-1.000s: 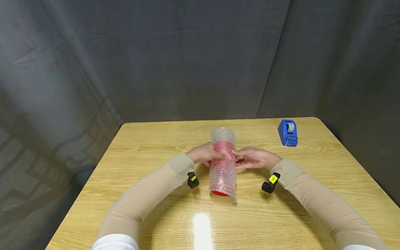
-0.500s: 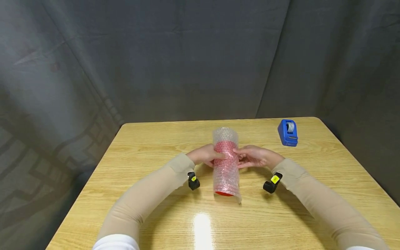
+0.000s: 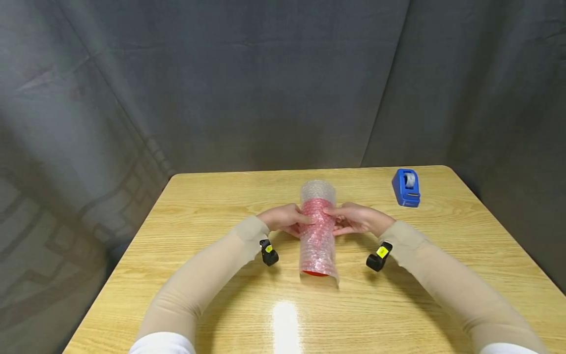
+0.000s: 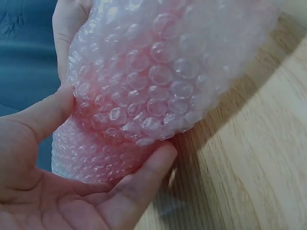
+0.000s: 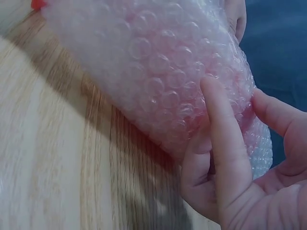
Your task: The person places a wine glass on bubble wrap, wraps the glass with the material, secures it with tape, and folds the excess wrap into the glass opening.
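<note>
A red cylinder [image 3: 315, 274] lies lengthwise near the middle of the table, wrapped in clear bubble wrap [image 3: 317, 250]. The wrap extends past its far end, and a loose corner juts out at the near right. From the left side my left hand [image 3: 285, 219] grips the roll, thumb on top and fingers low along its side; the left wrist view shows these fingers [image 4: 148, 177] against the bubbles. My right hand [image 3: 357, 219] holds the opposite side, its thumb across the top. In the right wrist view one extended finger [image 5: 221, 120] presses the wrap while others curl beneath.
A blue tape dispenser [image 3: 406, 188] with a roll of clear tape stands at the back right of the wooden table [image 3: 212, 201]. Dark grey curtains [image 3: 274, 88] hang behind the table and at both sides.
The wrapped cylinder has shifted slightly right, then a touch back left, both hands moving with it. My right thumb now reaches farther over the top of the wrap.
</note>
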`<state>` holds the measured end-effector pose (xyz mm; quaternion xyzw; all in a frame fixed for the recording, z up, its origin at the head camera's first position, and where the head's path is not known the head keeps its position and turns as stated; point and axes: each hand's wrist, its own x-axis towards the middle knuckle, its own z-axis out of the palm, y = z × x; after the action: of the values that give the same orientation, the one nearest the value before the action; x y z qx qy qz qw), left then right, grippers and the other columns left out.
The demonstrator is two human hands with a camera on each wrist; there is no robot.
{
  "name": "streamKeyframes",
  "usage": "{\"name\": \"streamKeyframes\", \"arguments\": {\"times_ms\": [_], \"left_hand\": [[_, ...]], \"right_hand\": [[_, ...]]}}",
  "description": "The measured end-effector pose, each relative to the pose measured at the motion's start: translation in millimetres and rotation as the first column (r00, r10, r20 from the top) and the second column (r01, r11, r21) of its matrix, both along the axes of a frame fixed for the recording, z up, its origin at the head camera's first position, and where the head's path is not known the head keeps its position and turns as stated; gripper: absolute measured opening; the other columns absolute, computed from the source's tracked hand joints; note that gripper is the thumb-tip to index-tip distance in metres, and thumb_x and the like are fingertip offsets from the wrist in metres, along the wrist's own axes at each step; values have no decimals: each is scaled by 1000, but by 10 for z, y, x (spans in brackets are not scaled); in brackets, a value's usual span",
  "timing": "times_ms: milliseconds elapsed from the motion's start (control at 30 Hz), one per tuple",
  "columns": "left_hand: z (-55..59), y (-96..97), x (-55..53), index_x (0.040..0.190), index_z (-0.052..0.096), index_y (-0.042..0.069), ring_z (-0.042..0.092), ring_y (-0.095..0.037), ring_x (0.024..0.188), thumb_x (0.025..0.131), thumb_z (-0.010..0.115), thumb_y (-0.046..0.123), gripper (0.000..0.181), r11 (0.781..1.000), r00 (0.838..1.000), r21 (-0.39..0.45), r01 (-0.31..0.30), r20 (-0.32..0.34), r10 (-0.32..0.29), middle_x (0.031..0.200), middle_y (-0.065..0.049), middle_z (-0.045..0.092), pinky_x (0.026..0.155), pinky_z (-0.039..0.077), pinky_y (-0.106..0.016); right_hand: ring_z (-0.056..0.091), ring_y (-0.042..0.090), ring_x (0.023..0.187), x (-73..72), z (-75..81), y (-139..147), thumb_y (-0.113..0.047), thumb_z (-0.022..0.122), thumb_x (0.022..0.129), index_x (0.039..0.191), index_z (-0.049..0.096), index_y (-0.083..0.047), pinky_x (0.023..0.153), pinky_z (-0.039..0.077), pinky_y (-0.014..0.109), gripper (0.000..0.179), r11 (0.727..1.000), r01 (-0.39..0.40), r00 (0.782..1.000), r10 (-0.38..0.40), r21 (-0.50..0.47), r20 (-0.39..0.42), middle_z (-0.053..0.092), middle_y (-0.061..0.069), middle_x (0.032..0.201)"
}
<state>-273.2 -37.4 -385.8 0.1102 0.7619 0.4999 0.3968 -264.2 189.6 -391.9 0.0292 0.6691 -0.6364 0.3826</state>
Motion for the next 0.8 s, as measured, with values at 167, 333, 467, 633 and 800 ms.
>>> {"name": "streamKeyframes", "arguments": {"times_ms": [167, 333, 467, 633, 800], "left_hand": [[-2, -28, 0, 97, 61, -1, 61, -15, 74, 95, 62, 25, 26, 999, 1000, -38, -6, -25, 5, 83, -5, 63, 81, 58, -35], [2, -28, -2, 99, 61, 1, 59, -15, 76, 94, 63, 28, 27, 998, 999, -66, -2, -52, -1, 83, -3, 62, 84, 57, -34], [0, -26, -4, 100, 61, 0, 61, -15, 77, 95, 62, 27, 28, 998, 999, -65, 3, -52, -7, 83, -3, 62, 84, 57, -34], [9, -27, 4, 93, 61, 3, 61, -14, 75, 95, 62, 28, 25, 997, 998, -72, 4, -59, -8, 81, -3, 62, 86, 57, -35], [17, -24, 16, 94, 62, 1, 61, -15, 77, 95, 62, 28, 27, 997, 997, -76, 7, -79, -13, 83, -6, 63, 86, 57, -35]], "right_hand": [[64, 12, 66, -4, 11, -25, -26, 48, 102, 104, 41, -1, 71, 59, 23, 25, 999, 5, 1000, -5, 33, -10, 49, 6, 81], [64, 13, 67, 1, 27, -27, -26, 49, 101, 105, 42, -1, 72, 59, 23, 26, 999, 2, 1000, -2, 35, -14, 49, 6, 82], [64, 13, 66, 4, 32, -27, -26, 48, 102, 103, 43, -1, 72, 59, 24, 26, 1000, 1, 1000, 0, 29, -14, 49, 6, 81], [64, 13, 66, 7, 32, -28, -26, 48, 102, 104, 43, -1, 72, 59, 24, 26, 1000, -4, 1000, 5, 24, -16, 51, 6, 81], [63, 12, 66, 15, 36, -28, -26, 48, 102, 103, 42, -1, 71, 59, 24, 25, 1000, -1, 1000, 1, 20, -14, 50, 6, 79]]}}
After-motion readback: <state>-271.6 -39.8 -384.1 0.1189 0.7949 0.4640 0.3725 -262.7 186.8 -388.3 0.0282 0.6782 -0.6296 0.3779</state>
